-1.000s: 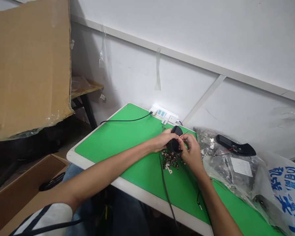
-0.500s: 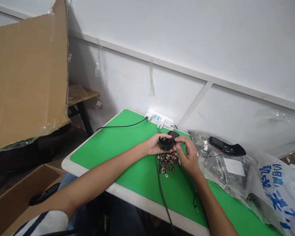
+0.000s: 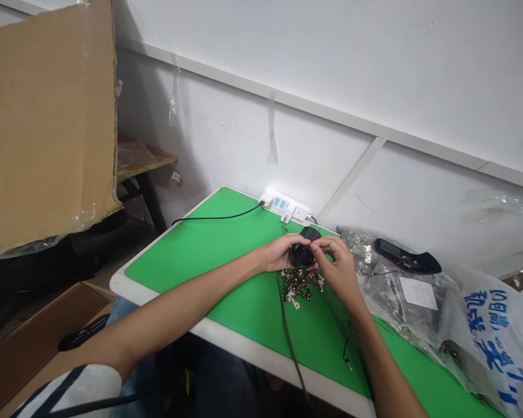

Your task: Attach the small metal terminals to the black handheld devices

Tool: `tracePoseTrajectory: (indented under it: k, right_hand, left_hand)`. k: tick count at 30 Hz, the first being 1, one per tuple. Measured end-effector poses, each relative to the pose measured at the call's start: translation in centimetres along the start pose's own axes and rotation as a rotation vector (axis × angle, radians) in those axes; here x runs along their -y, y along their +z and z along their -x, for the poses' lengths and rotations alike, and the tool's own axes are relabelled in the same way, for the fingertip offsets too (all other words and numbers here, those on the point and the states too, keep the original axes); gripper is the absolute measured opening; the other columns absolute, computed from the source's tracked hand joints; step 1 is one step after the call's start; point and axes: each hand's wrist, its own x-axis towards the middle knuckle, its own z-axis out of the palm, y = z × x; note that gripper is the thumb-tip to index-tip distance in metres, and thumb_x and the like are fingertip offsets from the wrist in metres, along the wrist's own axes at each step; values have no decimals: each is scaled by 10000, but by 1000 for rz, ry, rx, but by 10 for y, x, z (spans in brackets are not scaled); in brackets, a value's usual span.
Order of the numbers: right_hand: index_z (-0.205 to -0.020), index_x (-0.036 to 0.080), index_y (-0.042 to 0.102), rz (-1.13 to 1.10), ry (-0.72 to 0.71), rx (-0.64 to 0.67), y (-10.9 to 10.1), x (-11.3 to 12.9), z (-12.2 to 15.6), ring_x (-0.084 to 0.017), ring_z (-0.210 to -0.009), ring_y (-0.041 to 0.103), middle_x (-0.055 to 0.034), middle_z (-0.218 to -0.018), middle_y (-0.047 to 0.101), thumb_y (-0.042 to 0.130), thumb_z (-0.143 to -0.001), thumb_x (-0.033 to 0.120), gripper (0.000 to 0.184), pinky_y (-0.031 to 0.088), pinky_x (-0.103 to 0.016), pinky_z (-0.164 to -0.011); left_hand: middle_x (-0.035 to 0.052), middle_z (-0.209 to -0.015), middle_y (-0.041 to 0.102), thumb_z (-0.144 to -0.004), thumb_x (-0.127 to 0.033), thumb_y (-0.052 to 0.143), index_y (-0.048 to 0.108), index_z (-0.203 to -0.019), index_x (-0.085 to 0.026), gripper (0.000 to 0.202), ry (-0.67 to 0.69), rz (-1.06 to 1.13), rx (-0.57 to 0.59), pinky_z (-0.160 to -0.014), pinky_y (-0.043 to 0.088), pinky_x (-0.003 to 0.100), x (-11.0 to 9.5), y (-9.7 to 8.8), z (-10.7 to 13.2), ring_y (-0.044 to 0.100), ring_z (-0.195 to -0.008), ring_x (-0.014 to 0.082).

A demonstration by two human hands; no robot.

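Note:
My left hand grips a black plastic housing with a rounded, cup-like end, raised over the green tabletop. My right hand has its thumb and fingers pinched together at the housing's right edge, on a thin red wire. The exact fingertip contact is small and partly hidden. Directly below the hands lies a loose pile of small metal terminal pieces. A matching black housing with red and black wires rests on the plastic bag to the right.
A white power strip with plugged-in cords stands at the table's back edge. A dark cable crosses the green table. Clear plastic bags cover the right side. At left are a large cardboard flap and an open box.
The black housing has tilted in my left hand, its rounded end turning. My right fingers have closed in on the wire. The whole view has shifted slightly.

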Motion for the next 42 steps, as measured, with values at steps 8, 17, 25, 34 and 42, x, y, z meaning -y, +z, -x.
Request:
tracePoseTrajectory:
  k: [8, 17, 25, 34, 42]
  right_hand:
    - [-884, 239, 683, 8, 3, 51, 7, -2, 2, -228, -902, 623, -54, -938, 655, 618, -963, 416, 204, 537, -370, -775]
    - [-888, 243, 653, -70, 50, 69, 11, -10, 4, -227, -947, 614, -59, -959, 632, 618, -956, 483, 252, 557, -350, -796]
    - [-862, 239, 649, -77, 77, 89, 7, -7, 4, -226, -912, 608, -62, -944, 627, 618, -947, 503, 278, 553, -322, -720]
    - [-869, 242, 697, -127, 95, 85, 4, -10, 1, -227, -912, 620, -65, -950, 650, 674, -915, 487, 250, 571, -327, -707]
    - [-1124, 298, 783, -256, 100, 149, -4, -9, -5, -254, -1184, 597, -69, -1155, 657, 656, -934, 467, 284, 471, -445, -1087]
  left_hand:
    - [14, -690, 677, -785, -151, 723, 610, -844, -147, 127, 153, 52, -154, -578, 545, 242, 7, 9, 6, 649, -593, 140]
    - [11, -692, 670, -758, -159, 739, 619, -876, -138, 170, 237, 73, -185, -571, 531, 220, 12, 13, 6, 636, -603, 130]
    - [27, -762, 686, -795, -162, 730, 613, -961, -133, 205, 217, 46, -192, -594, 549, 240, 14, 11, 7, 652, -640, 139]
    - [47, -751, 701, -799, -132, 717, 627, -958, -124, 184, 208, 38, -182, -595, 563, 253, 10, 11, 5, 675, -631, 156]
    - [100, -736, 726, -938, -271, 571, 680, -899, -104, 204, 74, 125, -193, -593, 592, 315, -7, 7, 3, 702, -599, 203]
